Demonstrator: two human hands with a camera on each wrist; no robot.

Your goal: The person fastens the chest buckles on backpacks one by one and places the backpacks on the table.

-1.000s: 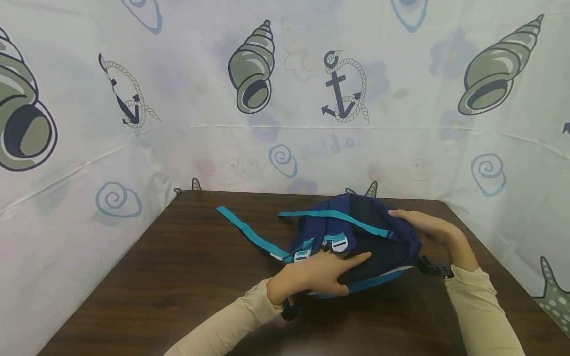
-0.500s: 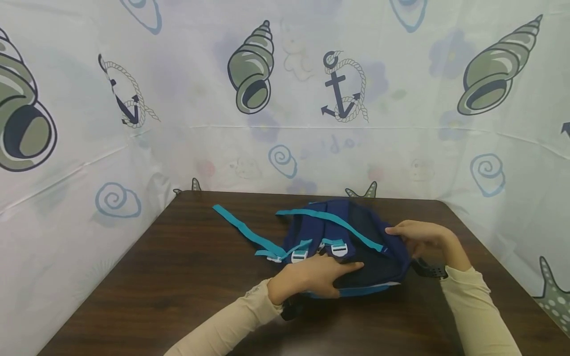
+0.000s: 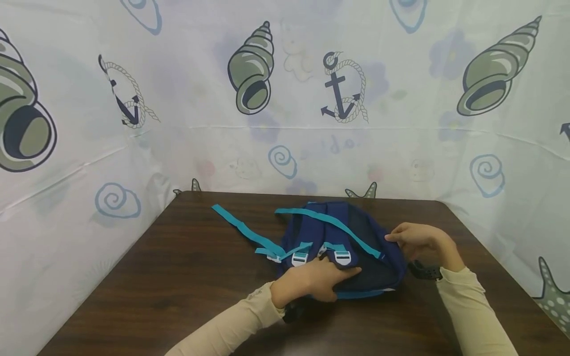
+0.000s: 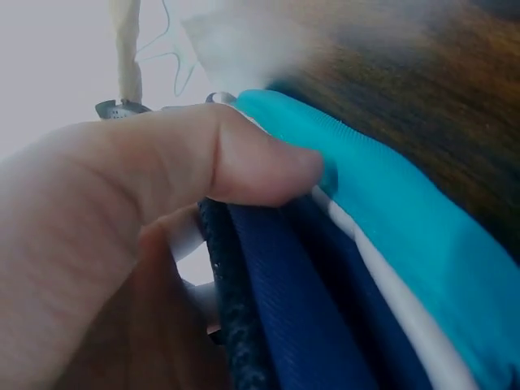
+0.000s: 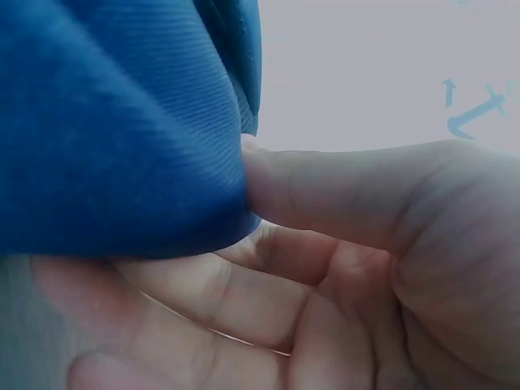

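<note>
**Backpack on table, gripped by both hands**

The navy backpack (image 3: 337, 232) lies on the dark wood-grain table (image 3: 191, 282), right of the frame's centre, with its strap side facing up. Your left hand (image 3: 313, 278) grips its near edge, lower centre of the frame: the index finger extends over the black mesh, and the left wrist view shows your thumb by the white piping (image 4: 390, 276) and turquoise panel (image 4: 406, 211). Your right hand (image 3: 418, 240), at right of the frame, pinches the navy fabric at the pack's right edge, thumb against the side, fingers beneath. One turquoise webbing strap (image 3: 242, 228) trails toward centre left; another crosses the pack. Two white buckles (image 3: 343, 257) sit just beyond your left hand.
</note>
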